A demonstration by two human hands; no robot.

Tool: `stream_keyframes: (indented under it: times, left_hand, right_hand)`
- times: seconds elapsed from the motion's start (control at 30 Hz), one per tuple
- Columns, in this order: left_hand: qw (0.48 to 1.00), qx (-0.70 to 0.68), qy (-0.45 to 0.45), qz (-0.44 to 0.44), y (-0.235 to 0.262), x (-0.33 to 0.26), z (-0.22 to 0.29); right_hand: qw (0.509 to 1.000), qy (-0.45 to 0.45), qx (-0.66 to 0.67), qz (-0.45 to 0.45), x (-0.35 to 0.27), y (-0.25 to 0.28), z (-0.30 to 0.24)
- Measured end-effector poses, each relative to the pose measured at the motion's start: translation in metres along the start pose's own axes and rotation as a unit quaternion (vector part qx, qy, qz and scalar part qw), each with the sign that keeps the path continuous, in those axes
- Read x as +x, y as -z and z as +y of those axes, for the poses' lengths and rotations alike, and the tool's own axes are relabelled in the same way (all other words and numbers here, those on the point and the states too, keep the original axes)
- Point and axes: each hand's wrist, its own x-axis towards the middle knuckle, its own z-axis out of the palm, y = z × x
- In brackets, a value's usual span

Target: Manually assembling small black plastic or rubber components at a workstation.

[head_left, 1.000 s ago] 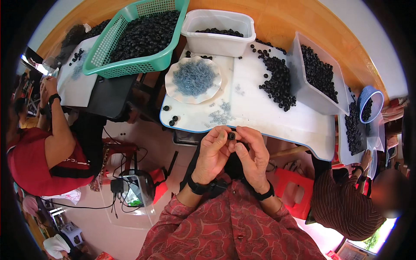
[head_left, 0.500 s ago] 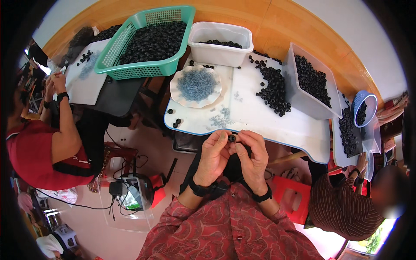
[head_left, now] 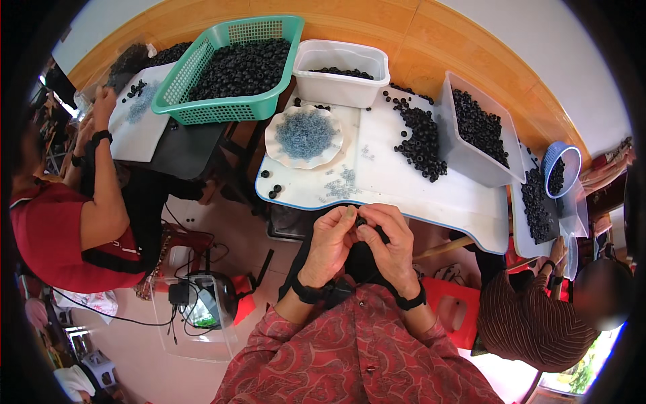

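Between the fingertips of my two hands is a small round black part (head_left: 361,221), mostly covered by the fingers. My left hand (head_left: 330,244) pinches it from the left, thumb and forefinger closed. From the other side my right hand (head_left: 388,244) closes on it, fingers curled over. Both hands are just off the front edge of the white table (head_left: 431,205). Beyond them, small clear pieces (head_left: 342,186) lie scattered near that edge. A scalloped white plate (head_left: 282,157) holds a heap of small bluish clear pieces (head_left: 304,133). Loose black parts (head_left: 424,145) are spread at the table's right.
A green basket (head_left: 235,110) full of black parts, a white tub (head_left: 340,91) and a translucent bin (head_left: 471,165) stand along the back. People sit at left (head_left: 74,229) and right (head_left: 538,320). A red stool (head_left: 452,313) is beside me.
My fingers have shifted around the black part, which now shows less. The person at left has raised a hand. The view has tilted slightly.
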Motion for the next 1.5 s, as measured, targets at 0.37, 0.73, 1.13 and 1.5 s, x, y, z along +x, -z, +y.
stream_keyframes:
  times: [0.37, 0.73, 1.13, 1.5]
  left_hand:
    - [0.998, 0.044, -0.006, 0.053, -0.003, 0.001, -0.007]
    - [0.994, 0.079, 0.011, 0.071, 0.0, 0.006, -0.011]
    - [0.989, 0.109, 0.053, 0.082, 0.005, 0.016, -0.013]
    - [0.989, 0.098, 0.083, 0.078, 0.008, 0.021, -0.016]
  right_hand:
    - [0.999, -0.001, -0.027, -0.027, -0.002, -0.002, 0.013]
    - [0.999, -0.016, -0.033, -0.028, -0.001, -0.001, 0.024]
    - [0.995, -0.039, -0.003, -0.094, 0.008, 0.008, 0.043]
    - [0.998, -0.022, -0.047, -0.048, 0.007, 0.013, 0.052]
